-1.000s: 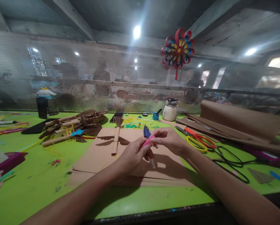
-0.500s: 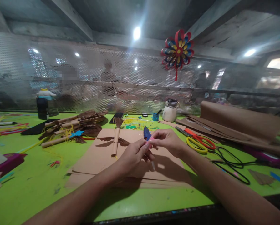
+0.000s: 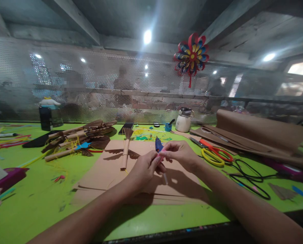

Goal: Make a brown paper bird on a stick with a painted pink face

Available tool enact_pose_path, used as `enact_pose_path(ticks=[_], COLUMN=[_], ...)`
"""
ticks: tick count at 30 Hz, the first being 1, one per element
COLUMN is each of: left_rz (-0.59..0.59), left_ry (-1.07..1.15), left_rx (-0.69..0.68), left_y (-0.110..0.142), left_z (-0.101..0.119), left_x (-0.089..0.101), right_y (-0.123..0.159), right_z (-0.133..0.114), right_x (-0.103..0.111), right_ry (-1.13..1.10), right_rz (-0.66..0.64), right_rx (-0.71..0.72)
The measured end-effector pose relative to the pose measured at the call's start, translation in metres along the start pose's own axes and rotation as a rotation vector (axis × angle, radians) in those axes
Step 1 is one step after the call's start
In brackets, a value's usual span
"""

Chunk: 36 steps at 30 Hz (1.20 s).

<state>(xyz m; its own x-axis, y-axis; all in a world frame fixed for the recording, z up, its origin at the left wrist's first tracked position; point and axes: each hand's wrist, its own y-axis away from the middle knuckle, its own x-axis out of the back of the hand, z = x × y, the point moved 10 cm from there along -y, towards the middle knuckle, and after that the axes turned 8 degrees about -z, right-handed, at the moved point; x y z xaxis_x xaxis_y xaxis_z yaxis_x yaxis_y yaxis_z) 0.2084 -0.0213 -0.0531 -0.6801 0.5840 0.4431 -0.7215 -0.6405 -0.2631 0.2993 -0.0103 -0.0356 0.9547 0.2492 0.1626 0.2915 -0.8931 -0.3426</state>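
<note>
My left hand [image 3: 148, 166] and my right hand [image 3: 178, 152] meet above stacked brown paper sheets [image 3: 95, 176]. Pinched between the fingertips of both is a small pink piece [image 3: 161, 155], mostly covered, so its kind does not show. Just behind my fingers is a blue glue gun [image 3: 158, 144], its lower part hidden by the hands. A whitish glue stick end [image 3: 165, 178] shows below them. To the left on the paper lies a bird-like figure [image 3: 125, 152] of rolled brown paper with pleated wings and tail.
Similar paper figures [image 3: 82, 135] are heaped at left, beside a purple tape dispenser [image 3: 9, 178]. Scissors with yellow handles [image 3: 212, 157] and orange-handled scissors [image 3: 217, 150] lie right, near a black cord [image 3: 242, 169] and large brown paper [image 3: 258, 132]. A jug [image 3: 184, 120] stands behind.
Both hands stay almost in place, with only slight finger movement around the pink piece. Beyond the perforated screen, a person has shifted a little to the right.
</note>
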Motion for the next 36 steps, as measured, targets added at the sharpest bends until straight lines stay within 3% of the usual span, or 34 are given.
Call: enact_pose_path(ticks=[7,18,26,33,36], left_rz=[-0.035,-0.07,-0.051,-0.138,-0.105], left_ry=[0.103,0.178,0.303,0.438,0.418], left_rx=[0.011,0.132,0.084,0.075,0.088], left_y=[-0.002,0.0,-0.003,-0.003,-0.003], left_z=[-0.008,-0.02,-0.016,-0.017,-0.021], left_x=[-0.004,-0.01,-0.005,-0.012,-0.008], right_y=[0.001,0.0,0.0,0.001,0.0], right_z=[0.007,0.014,0.007,0.01,0.013], right_x=[-0.005,0.007,-0.016,-0.008,-0.007], right_ry=[0.036,0.198,0.015,-0.009,-0.005], right_rz=[-0.083,0.055,-0.115,-0.024,-0.031], right_rx=[-0.061,-0.09,-0.066,-0.066,-0.071])
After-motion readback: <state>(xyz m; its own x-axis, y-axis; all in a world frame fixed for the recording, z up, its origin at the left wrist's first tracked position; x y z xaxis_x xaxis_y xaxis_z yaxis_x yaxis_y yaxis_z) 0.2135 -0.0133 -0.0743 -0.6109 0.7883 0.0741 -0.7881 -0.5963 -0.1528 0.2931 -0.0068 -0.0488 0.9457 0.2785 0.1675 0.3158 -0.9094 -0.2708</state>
